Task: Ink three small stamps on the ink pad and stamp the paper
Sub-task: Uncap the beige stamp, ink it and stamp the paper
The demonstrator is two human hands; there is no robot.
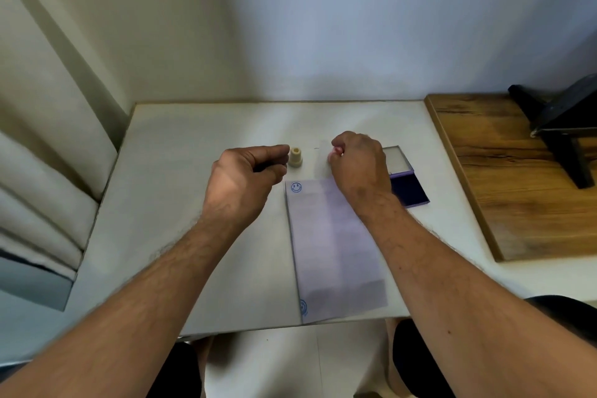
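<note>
Two smiley prints already on the paper [336, 245], one at its far left corner, one at the near left edge; third stamp likely in hand. Right hand [358, 161] is curled shut over something small and pinkish, probably a stamp, held just past the paper's far edge, beside the open ink pad [408, 189]. Left hand [248, 178], grip loosely pinched and seemingly empty, sits next to the cream stamp [295, 157] standing upright on the desk [181, 236]. Next move: ink, then press on bare paper.
</note>
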